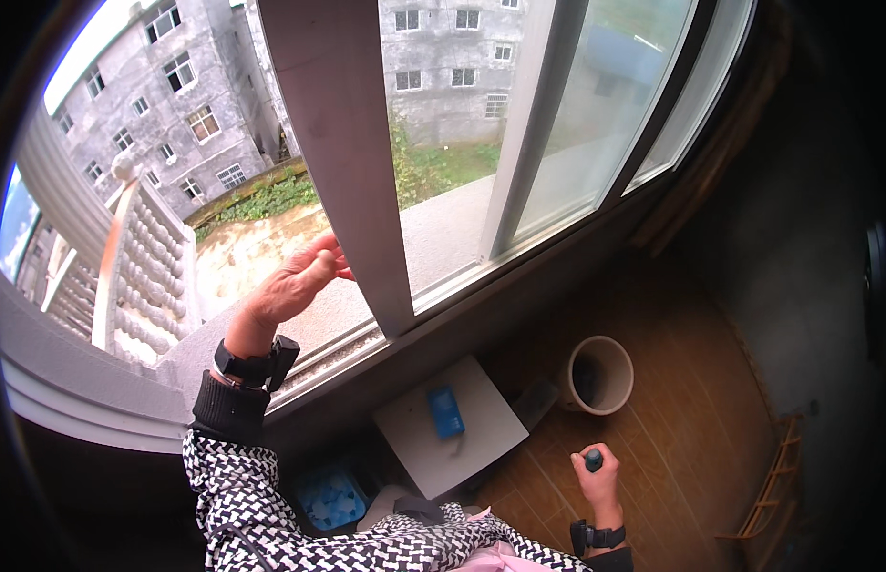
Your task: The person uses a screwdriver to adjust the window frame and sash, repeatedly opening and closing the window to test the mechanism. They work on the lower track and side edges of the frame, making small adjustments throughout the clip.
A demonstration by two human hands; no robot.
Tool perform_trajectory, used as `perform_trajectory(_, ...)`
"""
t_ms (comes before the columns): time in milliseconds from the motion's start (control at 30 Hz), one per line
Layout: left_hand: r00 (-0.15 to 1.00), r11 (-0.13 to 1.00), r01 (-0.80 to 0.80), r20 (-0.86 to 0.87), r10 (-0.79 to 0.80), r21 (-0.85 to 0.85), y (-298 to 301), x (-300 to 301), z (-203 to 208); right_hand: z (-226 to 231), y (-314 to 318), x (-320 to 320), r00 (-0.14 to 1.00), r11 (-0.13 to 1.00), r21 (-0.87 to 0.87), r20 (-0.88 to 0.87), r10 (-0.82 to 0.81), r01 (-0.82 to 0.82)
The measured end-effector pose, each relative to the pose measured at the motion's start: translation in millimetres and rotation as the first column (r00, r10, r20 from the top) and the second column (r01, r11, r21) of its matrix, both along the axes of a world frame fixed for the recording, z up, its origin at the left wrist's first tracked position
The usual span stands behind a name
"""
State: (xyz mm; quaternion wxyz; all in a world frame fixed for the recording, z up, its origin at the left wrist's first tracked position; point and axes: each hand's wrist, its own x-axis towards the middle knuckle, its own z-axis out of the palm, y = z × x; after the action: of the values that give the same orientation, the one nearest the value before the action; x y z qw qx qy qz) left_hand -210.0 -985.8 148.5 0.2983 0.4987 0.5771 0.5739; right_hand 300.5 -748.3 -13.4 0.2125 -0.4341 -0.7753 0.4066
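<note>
My left hand (300,279) reaches out through the open part of a sliding window. Its fingers are bent round the outer edge of the broad grey sash frame (343,143), and the fingertips are hidden behind it. Lower right, my right hand (600,474) is closed in a fist round a dark, round-ended handle (594,460). Only the handle's top shows above the thumb, so I cannot tell what tool it belongs to. Dark straps with small devices circle both wrists.
Below the sill stands a white table (481,424) with a blue box (445,412) on it. A beige bin (622,377) stands on the wood-look floor (672,419). Lower left is a blue container (330,498); a wooden rack (777,486) is far right. Outside is a balustrade (143,267).
</note>
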Motion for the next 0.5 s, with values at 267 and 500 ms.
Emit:
perform_trajectory(267, 0.782, 0.962, 0.256, -0.605, -0.150, 0.092, 52, 21, 59, 48, -6, -83, 0.961, 0.961, 0.191, -0.154, 0.229, -0.199)
perform_trajectory(500, 0.589, 0.925, 0.336, -0.806, -0.057, 0.179, 141, 90, 126, 148, 11, -125, 0.879, 0.911, 0.295, -0.296, 0.373, -0.287)
